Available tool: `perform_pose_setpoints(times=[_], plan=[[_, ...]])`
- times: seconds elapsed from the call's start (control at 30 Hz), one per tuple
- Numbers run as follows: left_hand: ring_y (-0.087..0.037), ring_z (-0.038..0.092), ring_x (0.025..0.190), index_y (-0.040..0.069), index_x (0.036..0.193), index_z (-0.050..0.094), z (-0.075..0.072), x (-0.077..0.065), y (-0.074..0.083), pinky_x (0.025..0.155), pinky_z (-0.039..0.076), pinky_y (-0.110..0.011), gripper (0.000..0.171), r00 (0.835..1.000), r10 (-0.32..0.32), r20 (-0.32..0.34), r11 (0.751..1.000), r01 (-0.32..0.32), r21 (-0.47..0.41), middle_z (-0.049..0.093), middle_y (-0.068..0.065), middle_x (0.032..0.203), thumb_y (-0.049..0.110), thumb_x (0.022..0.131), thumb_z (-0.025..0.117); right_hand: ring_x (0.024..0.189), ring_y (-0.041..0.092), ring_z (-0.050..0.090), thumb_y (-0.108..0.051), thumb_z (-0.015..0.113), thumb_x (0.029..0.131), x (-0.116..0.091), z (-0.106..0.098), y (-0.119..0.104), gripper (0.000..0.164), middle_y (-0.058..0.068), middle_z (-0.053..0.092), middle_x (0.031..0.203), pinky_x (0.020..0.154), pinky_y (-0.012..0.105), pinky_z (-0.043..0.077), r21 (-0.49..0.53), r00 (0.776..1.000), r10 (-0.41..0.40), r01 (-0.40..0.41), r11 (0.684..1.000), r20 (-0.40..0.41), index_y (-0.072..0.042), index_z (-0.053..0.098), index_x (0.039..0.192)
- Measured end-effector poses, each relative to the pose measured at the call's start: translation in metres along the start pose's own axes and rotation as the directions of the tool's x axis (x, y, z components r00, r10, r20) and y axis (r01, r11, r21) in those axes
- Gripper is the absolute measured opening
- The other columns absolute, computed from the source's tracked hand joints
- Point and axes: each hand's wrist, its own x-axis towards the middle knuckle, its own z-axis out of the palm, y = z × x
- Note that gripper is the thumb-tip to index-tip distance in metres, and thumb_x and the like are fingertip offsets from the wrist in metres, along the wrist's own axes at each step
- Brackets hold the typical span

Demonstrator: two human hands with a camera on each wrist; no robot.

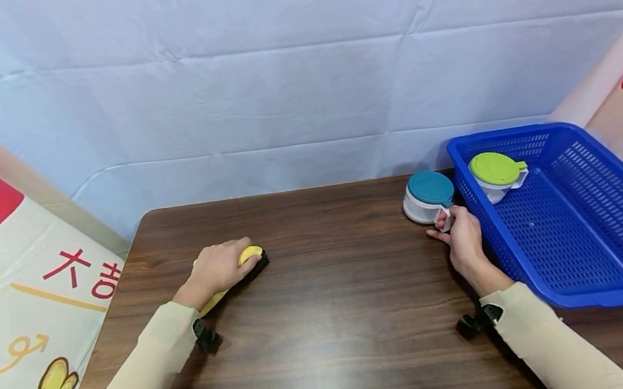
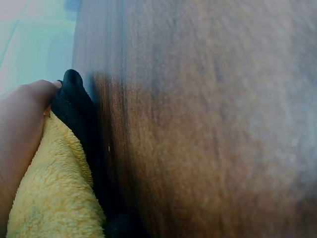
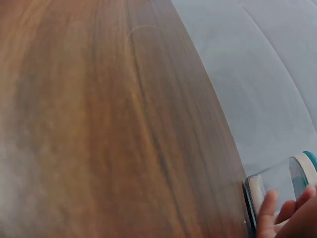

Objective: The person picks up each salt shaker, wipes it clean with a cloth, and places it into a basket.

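My left hand [image 1: 217, 266] grips a fluffy yellow and black cloth [image 1: 250, 253] on the left part of the table, thumb on its near side. The left wrist view shows the cloth's yellow pile [image 2: 54, 183] with a dark edge along the wood. At the back right stands a clear seasoning jar [image 1: 421, 209] with a teal lid [image 1: 430, 187] and a white handle. Fingers of my right hand [image 1: 465, 239] hold that handle. In the right wrist view only a corner of the jar [image 3: 282, 181] and some fingers show.
A blue plastic basket [image 1: 580, 297] stands right beside the teal-lidded jar and my right hand. Inside, at its back left, is a similar jar with a lime-green lid [image 1: 495, 168]. A pale cloth wall [image 1: 281, 116] rises behind the brown wooden table [image 1: 329, 318].
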Motion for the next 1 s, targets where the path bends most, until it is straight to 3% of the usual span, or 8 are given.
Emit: perform_pose_setpoints(times=[0.27,0.73,1.0], plan=[[-0.014,0.040,0.055,0.018,0.101,0.056,-0.001,0.000,0.001,0.049,0.029,-0.032,0.031,1.000,-0.021,0.019,1.000,0.021,-0.005,0.045,0.005,0.068,0.049,0.103,0.054,0.059,0.012,0.043,-0.010,0.036,0.099,0.002,0.000,0.002,0.034,-0.005,0.043,0.062,0.054,0.026,0.049,0.003,0.998,-0.030,0.031,1.000,-0.058,-0.010,0.051,0.069],[-0.014,0.040,0.055,0.018,0.101,0.055,-0.002,0.000,0.001,0.049,0.029,-0.032,0.031,1.000,-0.018,0.021,1.000,0.018,-0.010,0.044,0.004,0.067,0.049,0.103,0.054,0.055,0.013,0.034,-0.012,0.034,0.099,0.003,0.003,0.006,0.037,-0.005,0.034,0.057,0.055,0.023,0.046,0.022,0.989,-0.091,0.094,0.995,-0.116,-0.012,0.037,0.062],[-0.014,0.040,0.055,0.018,0.101,0.055,-0.001,0.000,0.001,0.049,0.030,-0.032,0.031,1.000,-0.024,0.010,1.000,0.024,-0.013,0.044,0.005,0.067,0.049,0.103,0.055,0.054,0.013,0.031,-0.012,0.034,0.099,-0.009,0.011,0.000,0.038,-0.005,0.032,0.057,0.056,0.025,0.039,0.011,0.992,-0.102,0.103,0.995,-0.070,-0.014,0.033,0.060]])
